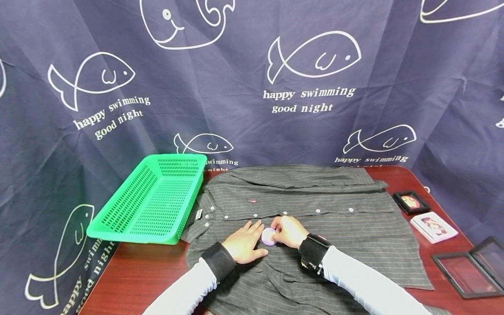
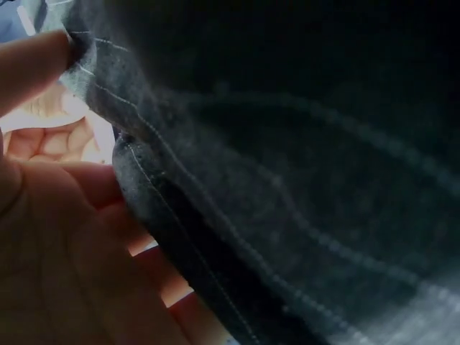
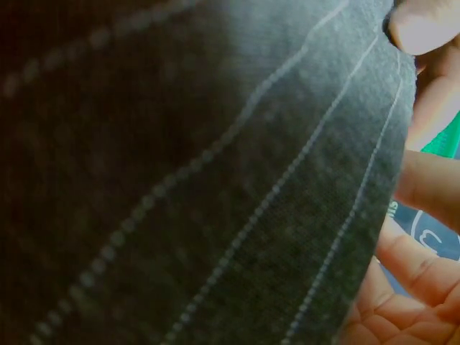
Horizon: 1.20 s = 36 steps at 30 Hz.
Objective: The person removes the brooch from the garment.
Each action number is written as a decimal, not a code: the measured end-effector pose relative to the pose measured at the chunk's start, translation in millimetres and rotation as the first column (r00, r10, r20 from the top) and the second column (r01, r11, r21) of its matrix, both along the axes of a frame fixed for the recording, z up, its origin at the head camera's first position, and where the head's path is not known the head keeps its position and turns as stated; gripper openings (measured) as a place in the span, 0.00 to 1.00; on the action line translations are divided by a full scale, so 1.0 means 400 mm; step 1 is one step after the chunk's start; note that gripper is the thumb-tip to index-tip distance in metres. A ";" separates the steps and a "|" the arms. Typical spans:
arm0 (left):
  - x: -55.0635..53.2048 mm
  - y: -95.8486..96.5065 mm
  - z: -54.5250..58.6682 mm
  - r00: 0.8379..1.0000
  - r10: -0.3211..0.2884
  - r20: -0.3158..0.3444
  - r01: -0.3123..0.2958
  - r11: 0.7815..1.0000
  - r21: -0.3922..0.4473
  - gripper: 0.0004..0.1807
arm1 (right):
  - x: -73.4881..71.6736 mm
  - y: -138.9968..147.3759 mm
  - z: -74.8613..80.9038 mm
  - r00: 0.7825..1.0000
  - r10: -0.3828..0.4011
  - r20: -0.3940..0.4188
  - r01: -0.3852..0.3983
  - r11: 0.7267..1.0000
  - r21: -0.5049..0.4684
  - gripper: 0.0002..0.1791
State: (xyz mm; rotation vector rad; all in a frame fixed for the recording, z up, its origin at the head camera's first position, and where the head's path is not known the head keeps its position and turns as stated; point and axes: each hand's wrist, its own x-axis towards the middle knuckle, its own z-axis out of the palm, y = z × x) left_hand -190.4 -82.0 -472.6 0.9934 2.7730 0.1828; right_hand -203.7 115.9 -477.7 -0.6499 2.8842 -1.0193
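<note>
Right hand [image 1: 290,232]: you pinch the lilac disc [image 1: 267,237] | left hand [image 1: 245,243]: spread on the pinstriped shirt [image 1: 366,240] | disc (round, no long axis): between your hands

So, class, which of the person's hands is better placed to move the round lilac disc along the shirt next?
Probably the right hand: its curled fingers hold the lilac disc. The left hand lies spread on the striped shirt, better placed to steady it.
</note>
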 end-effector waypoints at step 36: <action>-0.001 -0.004 -0.012 0.999 0.045 -0.013 -0.046 0.997 -0.062 0.45 | -0.007 0.013 0.017 0.995 0.036 -0.095 -0.042 0.997 -0.058 0.04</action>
